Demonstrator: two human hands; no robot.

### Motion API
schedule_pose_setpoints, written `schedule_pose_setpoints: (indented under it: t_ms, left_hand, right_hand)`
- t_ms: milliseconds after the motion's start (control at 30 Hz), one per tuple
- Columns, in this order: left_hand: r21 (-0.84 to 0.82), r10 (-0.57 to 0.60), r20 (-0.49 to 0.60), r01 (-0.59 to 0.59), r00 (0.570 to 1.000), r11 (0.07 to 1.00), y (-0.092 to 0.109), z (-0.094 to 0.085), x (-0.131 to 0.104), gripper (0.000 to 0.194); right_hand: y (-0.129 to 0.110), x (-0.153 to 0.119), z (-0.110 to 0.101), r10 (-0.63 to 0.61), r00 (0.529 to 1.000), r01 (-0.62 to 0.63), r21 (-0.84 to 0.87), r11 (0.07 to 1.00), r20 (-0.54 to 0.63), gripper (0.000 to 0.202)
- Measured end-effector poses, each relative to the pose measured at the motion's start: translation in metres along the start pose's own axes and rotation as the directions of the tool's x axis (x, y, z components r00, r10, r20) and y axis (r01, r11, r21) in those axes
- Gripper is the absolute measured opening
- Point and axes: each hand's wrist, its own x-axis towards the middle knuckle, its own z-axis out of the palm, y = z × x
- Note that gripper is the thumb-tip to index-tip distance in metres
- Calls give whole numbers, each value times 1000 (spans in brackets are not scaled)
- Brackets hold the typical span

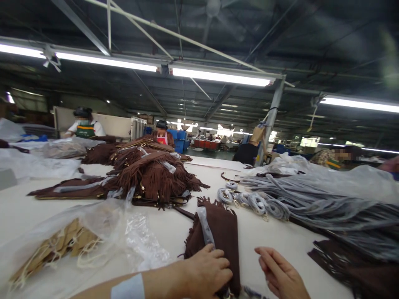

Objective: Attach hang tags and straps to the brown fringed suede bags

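Note:
A dark brown fringed bag (222, 232) lies on the white table in front of me, with a grey wrapped strip (205, 226) across it. My left hand (207, 270) rests over the bag's lower part, its fingers curled onto it. To the right of the bag, my right hand (280, 272) hangs just above the table, apart from it. Its fingers are partly stretched out and nothing shows in them. Some metal hardware peeks out below the left hand, mostly cut off by the frame's bottom edge.
A heap of brown fringed bags (156, 174) lies beyond. Brown tags with strings (68, 241) sit in clear plastic at left. Coiled wrapped straps (257, 203) and a long bundle of grey-wrapped straps (311, 207) lie right, near brown pieces (352, 261). Several people work farther back.

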Motion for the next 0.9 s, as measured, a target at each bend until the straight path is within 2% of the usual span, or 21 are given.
schedule_pose_setpoints:
  t_ms: [33, 100, 200, 300, 400, 533, 600, 667, 733, 800, 900]
  left_hand:
    - [10, -1, 22, 1, 1000, 1000, 0, 7, 8, 45]
    - [11, -37, 41, 36, 998, 999, 2, 15, 21, 45]
    - [14, -35, 3, 35, 999, 999, 5, 18, 29, 31]
    - [63, -22, -46, 25, 999, 998, 6, 18, 28, 30]
    - [84, -3, -73, 9, 997, 996, 4, 19, 25, 29]
    - [108, 38, -80, -29, 996, 994, -4, 21, 18, 11]
    - [94, 14, -76, -7, 997, 996, -10, 18, 16, 8]
    - [27, -80, -87, 82, 993, 996, -19, 9, 16, 5]
    - [-105, -233, -128, 221, 964, 970, -31, -5, 16, 8]
    - [-297, -383, -180, 322, 906, 899, -45, -22, 18, 14]
    - [-570, -515, -240, 310, 823, 761, -69, -44, 17, 23]
  right_hand:
    - [8, 5, -12, 23, 998, -23, -1, 1000, -58, 57]
    - [17, 9, -31, 21, 989, -28, -46, 999, -146, 54]
    - [11, 4, -42, -17, 987, -8, -152, 988, -161, 49]
    - [-4, -5, -36, -29, 997, 15, -203, 979, -65, 49]
    - [-14, -13, -26, -1, 999, 8, -168, 986, 39, 52]
    - [-9, -14, -16, -48, 993, 61, -124, 990, 110, 45]
    - [-4, -11, -14, -57, 990, 72, -118, 990, 127, 44]
    - [0, -9, -15, -48, 993, 60, -111, 992, 111, 45]
    - [1, -7, -18, -46, 997, 50, -85, 995, 56, 47]
    - [-2, -8, -22, -39, 999, 39, -37, 999, 2, 47]
    - [-6, -9, -30, -6, 997, 11, 72, 997, -73, 48]
